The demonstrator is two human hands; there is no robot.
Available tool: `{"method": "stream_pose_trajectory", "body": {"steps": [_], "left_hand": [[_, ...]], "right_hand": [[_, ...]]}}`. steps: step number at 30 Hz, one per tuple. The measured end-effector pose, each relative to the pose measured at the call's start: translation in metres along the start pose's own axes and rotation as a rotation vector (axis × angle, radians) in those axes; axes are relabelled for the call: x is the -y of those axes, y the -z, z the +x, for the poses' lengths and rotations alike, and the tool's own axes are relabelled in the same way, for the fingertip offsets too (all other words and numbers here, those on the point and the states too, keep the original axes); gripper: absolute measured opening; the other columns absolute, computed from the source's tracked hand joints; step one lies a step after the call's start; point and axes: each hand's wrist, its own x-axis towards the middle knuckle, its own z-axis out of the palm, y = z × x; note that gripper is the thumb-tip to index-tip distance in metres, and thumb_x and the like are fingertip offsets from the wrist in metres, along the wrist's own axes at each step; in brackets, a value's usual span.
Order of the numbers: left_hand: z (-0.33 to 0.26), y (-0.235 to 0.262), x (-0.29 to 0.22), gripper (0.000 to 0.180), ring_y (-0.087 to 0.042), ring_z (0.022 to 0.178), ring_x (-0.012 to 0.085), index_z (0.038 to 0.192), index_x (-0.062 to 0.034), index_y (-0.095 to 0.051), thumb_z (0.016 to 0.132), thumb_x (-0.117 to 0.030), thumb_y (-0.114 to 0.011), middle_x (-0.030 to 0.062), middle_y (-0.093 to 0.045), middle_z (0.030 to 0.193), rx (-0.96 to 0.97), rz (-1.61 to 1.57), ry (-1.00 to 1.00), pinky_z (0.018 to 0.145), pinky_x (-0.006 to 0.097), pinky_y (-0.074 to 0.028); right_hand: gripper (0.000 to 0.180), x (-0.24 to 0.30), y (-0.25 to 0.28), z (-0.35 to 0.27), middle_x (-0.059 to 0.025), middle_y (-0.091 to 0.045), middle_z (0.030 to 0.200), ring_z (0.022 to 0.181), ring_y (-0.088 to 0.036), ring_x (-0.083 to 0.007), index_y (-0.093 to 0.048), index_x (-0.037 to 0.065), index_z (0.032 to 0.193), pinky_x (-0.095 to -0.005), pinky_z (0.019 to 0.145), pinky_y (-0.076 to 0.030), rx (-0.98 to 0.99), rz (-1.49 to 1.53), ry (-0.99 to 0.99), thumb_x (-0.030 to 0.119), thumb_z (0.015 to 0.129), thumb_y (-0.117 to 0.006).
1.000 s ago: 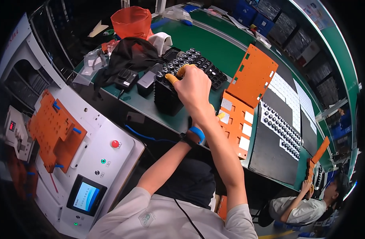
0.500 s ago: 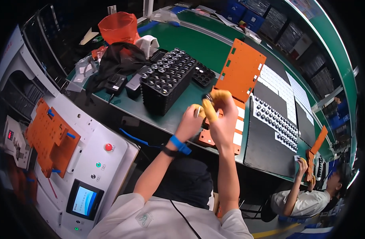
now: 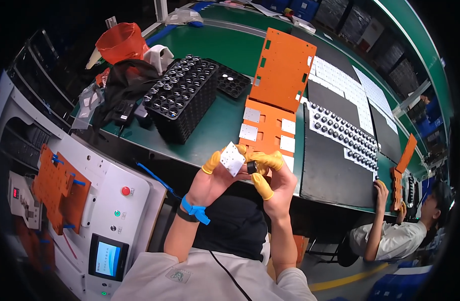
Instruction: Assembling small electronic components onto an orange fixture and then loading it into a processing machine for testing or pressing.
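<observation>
My left hand (image 3: 208,184), in yellow finger cots, pinches a small white square plate (image 3: 232,159) with tiny holes, its flat side turned up. Close beside it, my right hand (image 3: 281,189), also in yellow finger cots, grips a small black cylindrical part (image 3: 251,167) by the plate's edge. Whether part and plate touch, I cannot tell. Just beyond my hands lies an orange fixture (image 3: 266,111) with white plates in its recesses; its orange lid (image 3: 282,70) stands raised. My fingers partly cover the fixture's near end.
Stacked black trays (image 3: 182,95) of round shiny-topped parts stand left of the fixture. A black mat (image 3: 335,173) on the right bears rows of black parts on white plates. A white machine (image 3: 134,168) stands at my left. A co-worker (image 3: 390,236) sits at the right.
Both hands have come lower and nearer to me. The white plate, seen edge-on before, now shows its flat face, and the black part is beside it. The whole view has shifted.
</observation>
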Motion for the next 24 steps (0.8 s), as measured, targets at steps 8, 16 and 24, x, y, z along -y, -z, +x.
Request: {"method": "stream_pose_trajectory", "body": {"steps": [8, 16, 24], "left_hand": [[-0.004, -0.005, 0.018, 0.071, -0.057, 0.127, 0.0223, 0.143, 0.0004, -0.048, 0.093, -0.044, -0.071, 0.0136, -0.056, 0.141, -0.026, 0.329, -0.17, 0.109, 0.04, -0.046], [-0.005, -0.024, 0.015, 0.072, -0.061, 0.123, 0.0243, 0.136, 0.0023, -0.058, 0.076, -0.022, -0.088, 0.0142, -0.062, 0.135, -0.078, 0.588, -0.327, 0.107, 0.038, -0.048], [-0.009, -0.021, 0.018, 0.068, -0.063, 0.121, 0.024, 0.132, 0.0021, -0.062, 0.073, -0.016, -0.09, 0.0149, -0.064, 0.132, -0.12, 0.962, -0.423, 0.101, 0.036, -0.052]], "right_hand": [[0.03, 0.004, 0.006, -0.006, -0.0036, -0.058, 0.089, 0.081, -0.053, -0.0142, -0.073, 0.001, 0.108, -0.0271, 0.073, -0.043, 0.003, -0.075, 0.001, 0.003, 0.078, -0.079], [0.026, 0.007, 0.009, -0.01, -0.0043, -0.059, 0.087, 0.08, -0.055, -0.0138, -0.073, -0.001, 0.105, -0.0268, 0.071, -0.045, -0.033, -0.102, -0.087, 0.001, 0.08, -0.078], [0.026, 0.018, 0.014, -0.007, -0.0056, -0.061, 0.085, 0.074, -0.055, -0.017, -0.074, -0.001, 0.103, -0.0297, 0.065, -0.045, 0.027, -0.332, 0.022, 0.0, 0.077, -0.079]]}}
